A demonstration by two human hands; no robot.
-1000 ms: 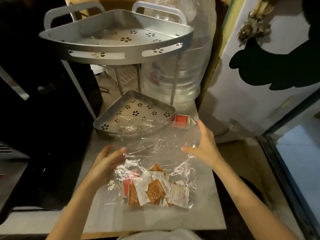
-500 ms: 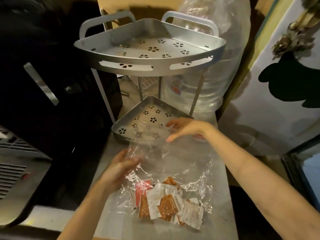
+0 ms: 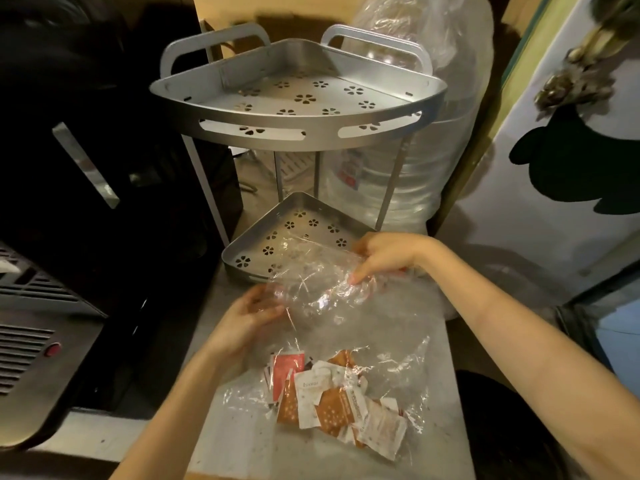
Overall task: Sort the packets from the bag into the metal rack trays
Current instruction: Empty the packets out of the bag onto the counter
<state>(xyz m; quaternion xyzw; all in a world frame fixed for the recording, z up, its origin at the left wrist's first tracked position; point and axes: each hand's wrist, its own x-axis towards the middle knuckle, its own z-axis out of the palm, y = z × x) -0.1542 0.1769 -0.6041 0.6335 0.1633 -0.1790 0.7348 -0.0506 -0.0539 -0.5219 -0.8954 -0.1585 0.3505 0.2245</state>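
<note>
A clear plastic bag [image 3: 346, 327] lies on the grey counter, with several orange, white and red packets [image 3: 332, 403] heaped at its near end. My left hand [image 3: 242, 320] pinches the bag's open edge on the left. My right hand [image 3: 384, 254] grips the far edge of the bag, just in front of the lower tray. The metal corner rack has a lower tray [image 3: 242, 249] and an upper tray [image 3: 298, 129], both with flower-shaped holes and nothing in them.
A large clear water bottle [image 3: 433, 161] stands behind the rack. A dark appliance [image 3: 86, 188] fills the left side, with a vented grey unit [image 3: 31, 341] below it. A white door with a dark shape [image 3: 568, 168] is on the right. The counter edge [image 3: 207, 445] runs near me.
My right hand moved left from beside the bag to its far edge and closed on the plastic. The left hand shifted up along the bag's left edge. The camera view moved closer and leftward.
</note>
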